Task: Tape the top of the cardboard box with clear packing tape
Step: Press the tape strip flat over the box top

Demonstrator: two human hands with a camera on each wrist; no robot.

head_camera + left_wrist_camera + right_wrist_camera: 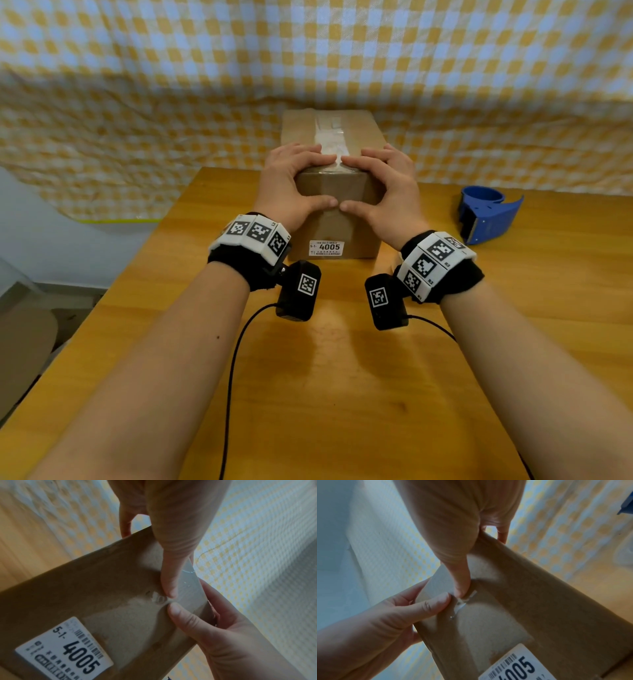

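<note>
A brown cardboard box (334, 226) stands on the wooden table (342, 377) with a white "4005" label (326, 248) on its near face. A strip of clear packing tape (328, 137) runs along the middle of the top and folds down over the near edge (188, 595). My left hand (322, 181) and right hand (353, 181) both grip that near top edge, fingers curled over the top. The left thumb (169, 589) and right thumb (460, 586) press the tape end against the near face, tips almost touching. A blue tape dispenser (488, 214) lies to the right of the box.
A yellow-and-white checked cloth (308, 68) hangs behind the table, right behind the box. The table's left edge (113, 291) drops off to the floor. Wrist camera cables (236, 342) trail over the tabletop towards me.
</note>
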